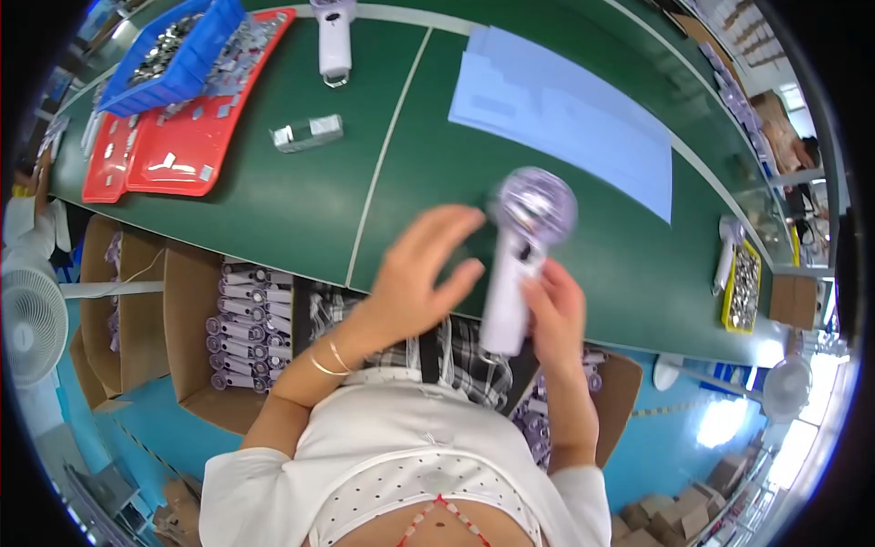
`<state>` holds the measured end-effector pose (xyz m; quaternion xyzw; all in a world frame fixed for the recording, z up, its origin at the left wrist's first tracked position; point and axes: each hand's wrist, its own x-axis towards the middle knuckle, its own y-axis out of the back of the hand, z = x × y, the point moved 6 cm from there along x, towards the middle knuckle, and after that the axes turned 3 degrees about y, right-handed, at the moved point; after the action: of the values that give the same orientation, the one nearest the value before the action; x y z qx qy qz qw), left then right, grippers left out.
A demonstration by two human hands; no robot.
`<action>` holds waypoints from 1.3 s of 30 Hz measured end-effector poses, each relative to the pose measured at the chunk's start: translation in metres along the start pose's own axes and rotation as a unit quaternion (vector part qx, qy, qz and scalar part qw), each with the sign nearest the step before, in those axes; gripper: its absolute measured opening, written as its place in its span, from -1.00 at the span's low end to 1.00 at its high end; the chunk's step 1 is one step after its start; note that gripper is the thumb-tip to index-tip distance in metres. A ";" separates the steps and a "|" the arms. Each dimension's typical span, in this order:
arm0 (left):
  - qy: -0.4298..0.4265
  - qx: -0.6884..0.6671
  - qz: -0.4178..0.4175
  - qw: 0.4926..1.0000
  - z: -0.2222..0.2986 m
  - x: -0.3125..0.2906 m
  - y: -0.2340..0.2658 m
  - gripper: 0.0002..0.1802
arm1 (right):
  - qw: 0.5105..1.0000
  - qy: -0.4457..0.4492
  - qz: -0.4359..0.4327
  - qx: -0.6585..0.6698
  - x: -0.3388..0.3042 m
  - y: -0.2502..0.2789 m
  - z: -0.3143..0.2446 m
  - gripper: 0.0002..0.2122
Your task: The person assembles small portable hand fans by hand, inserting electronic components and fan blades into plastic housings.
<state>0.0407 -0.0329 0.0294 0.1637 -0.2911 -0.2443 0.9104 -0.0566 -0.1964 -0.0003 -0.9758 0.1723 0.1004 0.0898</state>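
Observation:
A pale purple handheld fan [508, 292] with a round, see-through purple head is tilted over the near edge of the green table. My right hand [555, 308] is closed around its handle from the right side. Just left of the fan, my left hand [427, 264] hovers with its fingers apart, holding nothing and not touching the fan. A second fan [335, 46] of the same kind lies at the far side of the table. Between it and the hands is a small clear piece with a white label [307, 133].
A blue bin [173, 55] of metal parts stands on a red tray [173, 164] at left. Blue sheets [565, 118] lie at the far right. Another fan [726, 251] rests by a yellow bin [743, 290]. Below the table, a cardboard box [196, 346] holds several fans.

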 end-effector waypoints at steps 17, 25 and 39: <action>0.053 -0.005 0.024 0.998 -0.029 0.041 0.009 -0.69 | 0.889 0.138 0.083 -0.429 0.039 -0.029 -0.039 -0.65; -0.150 0.168 0.079 0.971 -0.004 0.034 0.010 -0.81 | 0.709 0.479 -0.095 -0.508 0.073 -0.041 -0.075 -0.54; -0.229 0.120 0.029 0.966 -0.003 0.022 0.004 -0.79 | 0.702 0.492 -0.174 -0.485 0.094 -0.045 -0.063 -0.72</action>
<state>0.0596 -0.0406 0.0389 0.2026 -0.5231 -0.2122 0.8002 0.0560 -0.1981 0.0450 -0.8076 -0.0534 -0.3418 -0.4776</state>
